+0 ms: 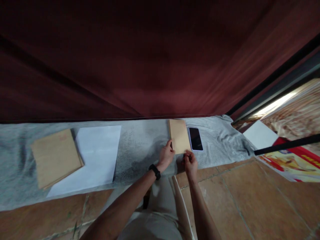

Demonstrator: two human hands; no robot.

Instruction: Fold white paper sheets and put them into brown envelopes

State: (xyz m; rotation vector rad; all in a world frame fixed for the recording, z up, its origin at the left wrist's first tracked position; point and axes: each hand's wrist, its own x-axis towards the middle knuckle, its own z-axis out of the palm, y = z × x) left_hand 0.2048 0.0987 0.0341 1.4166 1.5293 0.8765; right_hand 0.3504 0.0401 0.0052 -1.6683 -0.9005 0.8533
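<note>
A small flat rectangle of folded brown paper [179,136] lies on the grey cloth in front of me. My left hand [166,155], with a black band on the wrist, grips its lower left edge between thumb and fingers. At the lower right corner, the fingers of my right hand [190,162] are pinched together on the paper's edge. Just to the right of the paper, a phone [195,139] with a dark screen and a pale rim lies flat. Whether the paper is an envelope or a booklet, I cannot tell.
Larger brown paper sheets [56,156] are stacked at the left, partly over a white sheet [100,156]. Grey cloth [140,140] covers the narrow surface. Behind it hangs a dark red curtain [160,73]. A red and yellow printed package [295,160] is on the tiled floor at right.
</note>
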